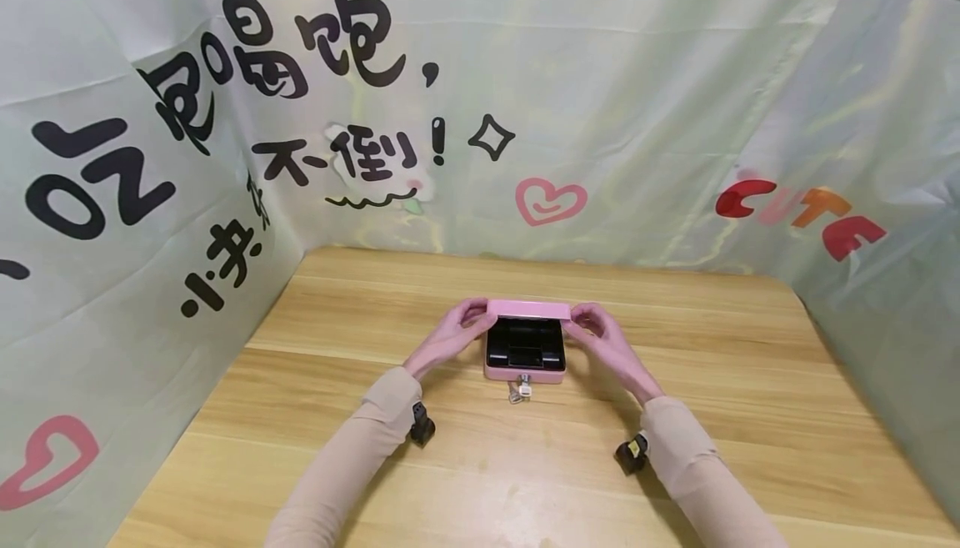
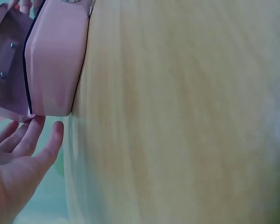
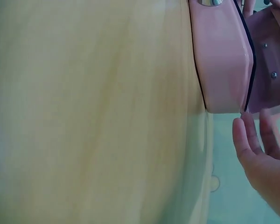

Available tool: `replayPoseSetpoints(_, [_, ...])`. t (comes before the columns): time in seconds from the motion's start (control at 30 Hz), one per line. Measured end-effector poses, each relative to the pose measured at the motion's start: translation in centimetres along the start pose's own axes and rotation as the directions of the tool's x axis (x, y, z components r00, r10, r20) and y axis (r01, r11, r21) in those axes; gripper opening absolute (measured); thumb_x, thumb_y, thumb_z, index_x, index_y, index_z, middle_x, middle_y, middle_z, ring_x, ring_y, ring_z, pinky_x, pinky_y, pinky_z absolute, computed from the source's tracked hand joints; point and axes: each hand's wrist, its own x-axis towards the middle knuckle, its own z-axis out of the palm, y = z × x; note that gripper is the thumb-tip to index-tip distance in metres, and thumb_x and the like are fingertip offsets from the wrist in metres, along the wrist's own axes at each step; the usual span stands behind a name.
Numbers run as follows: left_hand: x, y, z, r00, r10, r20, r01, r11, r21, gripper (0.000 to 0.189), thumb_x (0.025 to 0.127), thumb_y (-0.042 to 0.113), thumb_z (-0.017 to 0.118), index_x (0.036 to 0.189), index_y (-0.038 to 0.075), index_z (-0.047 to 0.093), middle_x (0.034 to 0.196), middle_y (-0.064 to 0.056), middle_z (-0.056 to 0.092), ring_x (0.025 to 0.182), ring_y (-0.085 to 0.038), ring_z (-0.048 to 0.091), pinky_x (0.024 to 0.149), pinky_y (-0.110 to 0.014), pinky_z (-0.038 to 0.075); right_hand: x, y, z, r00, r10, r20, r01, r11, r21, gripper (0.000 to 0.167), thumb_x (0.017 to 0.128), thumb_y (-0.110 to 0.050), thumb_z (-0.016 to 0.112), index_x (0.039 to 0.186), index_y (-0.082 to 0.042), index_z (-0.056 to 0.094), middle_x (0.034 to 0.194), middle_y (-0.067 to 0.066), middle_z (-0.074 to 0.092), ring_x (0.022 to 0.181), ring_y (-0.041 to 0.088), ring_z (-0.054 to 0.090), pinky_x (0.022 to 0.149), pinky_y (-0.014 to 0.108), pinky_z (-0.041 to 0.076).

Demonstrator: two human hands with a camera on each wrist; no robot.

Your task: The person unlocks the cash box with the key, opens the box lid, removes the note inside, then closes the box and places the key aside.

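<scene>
A pink cash box (image 1: 525,374) stands on the table with its lid (image 1: 529,309) raised and a black tray (image 1: 525,344) inside. Keys (image 1: 519,391) hang at the lock on its front. At the lid's left end, my left hand (image 1: 459,329) touches the side with its fingertips. My right hand (image 1: 603,338) does the same at the right end. In the left wrist view, fingers (image 2: 30,140) reach the lid's edge near the hinge, thumb apart. The right wrist view shows similarly extended fingers (image 3: 268,135) beside the lid and box body (image 3: 221,60).
The box sits toward the back of a wooden table (image 1: 337,314). A printed cloth (image 1: 637,114) with black characters, hearts and coloured letters hangs behind and on both sides. Small black wrist cameras (image 1: 422,426) are strapped at the sleeves.
</scene>
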Motion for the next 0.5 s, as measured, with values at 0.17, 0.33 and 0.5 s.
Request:
replayPoseSetpoints(0.17, [-0.3,0.0,0.0,1.000,0.011,0.028,-0.011,1.000,0.008,0.073,0.101,0.041,0.059,0.149,-0.006,0.033,0.153,-0.030,0.041,0.145,-0.041,0.042,0.123,-0.047,0.037,0.6,-0.6,0.5,0.996,0.051,-0.077,-0.051,0.999,0.000,0.029,0.100,-0.017,0.062,0.111,0.010,0.060,0.100,0.002,0.067,0.092,0.011,0.065,0.090,0.026,0.059])
replayPoseSetpoints(0.33, [-0.8,0.3,-0.3,0.997,0.002,0.082,-0.004,1.000,0.030,0.062,0.101,0.025,0.061,0.146,-0.006,0.033,0.155,-0.029,0.039,0.146,-0.041,0.040,0.123,-0.050,0.035,1.1,-0.9,0.9,0.987,0.064,-0.149,-0.059,0.998,0.037,0.040,0.100,-0.023,0.063,0.120,0.011,0.062,0.105,0.008,0.072,0.091,0.009,0.068,0.089,0.030,0.061])
replayPoseSetpoints(0.5, [-1.2,0.3,-0.5,0.988,-0.029,0.151,0.024,0.999,0.037,0.069,0.096,0.021,0.068,0.149,-0.001,0.030,0.159,-0.025,0.035,0.150,-0.038,0.035,0.127,-0.049,0.029,1.3,-0.6,1.0,0.986,0.053,-0.161,-0.051,0.999,0.013,0.035,0.098,-0.017,0.065,0.120,0.010,0.063,0.104,0.006,0.073,0.088,0.009,0.068,0.086,0.025,0.060])
